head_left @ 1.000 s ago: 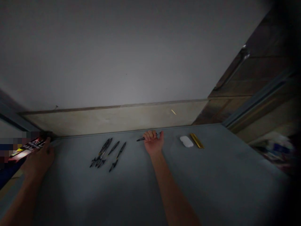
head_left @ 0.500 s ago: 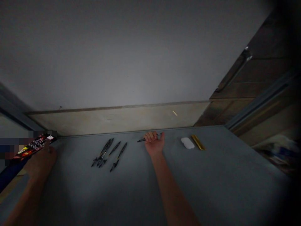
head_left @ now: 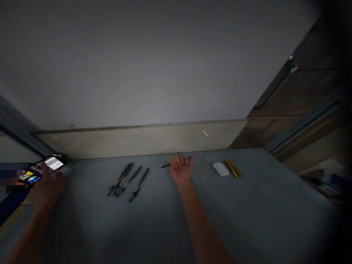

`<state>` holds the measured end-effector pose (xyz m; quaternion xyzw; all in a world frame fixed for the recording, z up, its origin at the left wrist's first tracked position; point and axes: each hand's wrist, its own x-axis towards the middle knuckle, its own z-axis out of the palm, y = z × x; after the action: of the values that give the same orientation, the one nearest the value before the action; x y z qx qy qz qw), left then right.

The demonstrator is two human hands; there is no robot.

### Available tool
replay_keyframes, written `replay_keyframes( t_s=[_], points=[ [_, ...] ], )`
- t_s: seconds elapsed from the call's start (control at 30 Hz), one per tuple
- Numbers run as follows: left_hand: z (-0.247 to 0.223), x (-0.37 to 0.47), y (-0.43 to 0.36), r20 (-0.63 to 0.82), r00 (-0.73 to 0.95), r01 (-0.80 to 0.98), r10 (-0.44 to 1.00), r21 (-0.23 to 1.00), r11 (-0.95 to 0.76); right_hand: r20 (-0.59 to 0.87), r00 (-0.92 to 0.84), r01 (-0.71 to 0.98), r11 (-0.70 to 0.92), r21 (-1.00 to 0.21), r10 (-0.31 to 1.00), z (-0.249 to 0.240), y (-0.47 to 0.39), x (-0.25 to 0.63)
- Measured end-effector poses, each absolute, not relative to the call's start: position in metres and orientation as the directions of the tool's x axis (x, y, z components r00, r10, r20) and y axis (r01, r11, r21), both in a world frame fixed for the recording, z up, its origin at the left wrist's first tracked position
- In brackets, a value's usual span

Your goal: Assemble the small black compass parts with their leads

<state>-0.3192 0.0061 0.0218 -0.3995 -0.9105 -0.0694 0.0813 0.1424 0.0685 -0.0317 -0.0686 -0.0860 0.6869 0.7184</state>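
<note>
My right hand (head_left: 181, 171) lies palm up on the grey tabletop (head_left: 165, 220), its fingers curled over a dark pen (head_left: 165, 165) whose tip sticks out to the left. At the far left my left hand (head_left: 47, 185) is held over a lit smartphone (head_left: 37, 169). The index finger reaches onto the screen and the thumb stands apart; whether the fingertip touches the glass I cannot tell. Between my hands lie several black pens: a close bunch (head_left: 121, 179) and a single pen (head_left: 139, 184) to its right, all slanting the same way.
To the right of my right hand are a white rounded case (head_left: 220, 169) and a shiny gold packet (head_left: 233, 168). A pale wall (head_left: 137, 141) rises behind the table. Something dark blue (head_left: 13, 203) is beneath the phone. Cluttered items (head_left: 327, 179) show beyond the right edge.
The phone's screen now shows a larger white panel and different coloured pictures. My left index finger has shifted left on it. My right hand and the pen stay nearly the same.
</note>
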Motion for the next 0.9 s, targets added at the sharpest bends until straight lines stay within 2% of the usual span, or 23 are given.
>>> replay_keyframes(
  t_s=[0.13, 0.23, 0.43, 0.77, 0.9],
  points=[
    [0.019, -0.319, -0.001, 0.26, -0.646, 0.76, 0.718, 0.13, 0.637, 0.052, 0.036, -0.968, 0.048, -0.247, 0.998, -0.033, 0.07, 0.143],
    [0.019, -0.32, -0.002, 0.237, -0.64, 0.767, 0.73, 0.143, 0.626, 0.072, 0.031, -0.967, 0.048, -0.249, 0.997, -0.033, 0.07, 0.143],
    [0.022, -0.321, 0.0, 0.178, -0.651, 0.759, 0.738, 0.133, 0.637, 0.069, 0.013, -0.971, 0.029, -0.237, 0.998, -0.034, 0.07, 0.144],
    [0.014, -0.335, 0.007, 0.172, -0.638, 0.768, 0.75, 0.08, 0.635, 0.075, -0.012, -0.976, 0.004, -0.217, 0.997, -0.034, 0.07, 0.143],
    [0.008, -0.334, 0.006, 0.199, -0.668, 0.741, 0.718, 0.079, 0.667, 0.106, -0.014, -0.968, 0.013, -0.251, 0.994, -0.037, 0.072, 0.144]
  ],
)
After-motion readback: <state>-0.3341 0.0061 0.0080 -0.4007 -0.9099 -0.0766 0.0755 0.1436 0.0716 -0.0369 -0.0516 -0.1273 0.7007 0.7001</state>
